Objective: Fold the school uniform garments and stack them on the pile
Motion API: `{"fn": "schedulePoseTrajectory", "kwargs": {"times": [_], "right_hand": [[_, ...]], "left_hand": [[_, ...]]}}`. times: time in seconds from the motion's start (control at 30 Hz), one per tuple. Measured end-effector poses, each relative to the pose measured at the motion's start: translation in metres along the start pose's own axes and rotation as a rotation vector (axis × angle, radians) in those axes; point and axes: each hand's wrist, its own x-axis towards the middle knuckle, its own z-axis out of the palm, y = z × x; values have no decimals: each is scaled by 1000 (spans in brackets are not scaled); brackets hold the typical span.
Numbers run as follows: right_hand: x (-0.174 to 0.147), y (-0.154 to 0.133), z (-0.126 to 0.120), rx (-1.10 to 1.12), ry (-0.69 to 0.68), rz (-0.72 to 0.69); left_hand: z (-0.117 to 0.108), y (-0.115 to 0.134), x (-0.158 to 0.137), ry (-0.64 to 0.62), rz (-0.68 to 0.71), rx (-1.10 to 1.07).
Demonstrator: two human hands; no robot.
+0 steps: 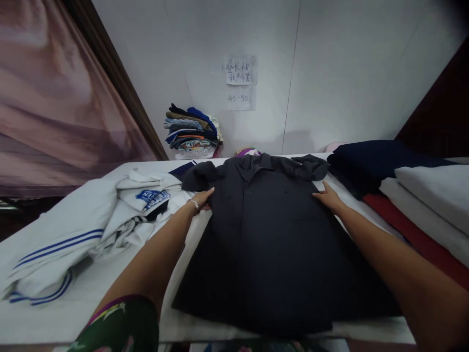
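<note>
A dark grey jacket (271, 234) lies spread on the white table, collar at the far side and hem near me. Its sleeves are bunched up at the two shoulders. On the jacket's left edge, below the shoulder, my left hand (202, 198) is closed, pinching the cloth; a bracelet circles that wrist. My right hand (329, 197) pinches the opposite edge at about the same height. The fingertips are partly hidden at the cloth.
Left of the jacket lies a heap of white clothes (91, 215) with blue stripes. Folded garments (421, 195) in navy, red and light grey are piled at the right. A stack of folded clothes (192, 129) stands at the back, below handwritten paper signs (241, 80) on the wall.
</note>
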Motion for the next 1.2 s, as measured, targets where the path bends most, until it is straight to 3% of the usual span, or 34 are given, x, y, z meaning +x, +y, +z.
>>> {"fn": "schedulePoseTrajectory", "kwargs": {"times": [0.07, 0.17, 0.4, 0.57, 0.7, 0.87, 0.97, 1.07, 1.13, 1.2], "right_hand": [[-32, 9, -15, 148, -96, 92], [-84, 23, -38, 244, -176, 156], [-175, 45, -70, 228, -221, 172], [-181, 65, -74, 5, -156, -13], [-173, 84, -80, -131, -110, -77], [-188, 92, -89, -545, -92, -140], [-204, 83, -93, -634, 16, -274], [-224, 64, -86, -407, 80, -545], [-240, 46, -74, -194, -13, -707], [-258, 27, -59, -89, -188, -844]], "left_hand": [[-6, -11, -20, -88, -10, 14], [-14, -27, -48, -154, 49, 199], [-14, -64, -110, -12, 199, 633], [-4, -77, -151, 95, 279, 996], [-7, -85, -166, 150, 266, 1002], [-14, -97, -171, 175, 222, 1046], [-9, -98, -180, 248, 342, 1113], [7, -96, -200, 299, 652, 1089], [24, -98, -220, 222, 833, 984], [42, -104, -240, 92, 927, 873]]}}
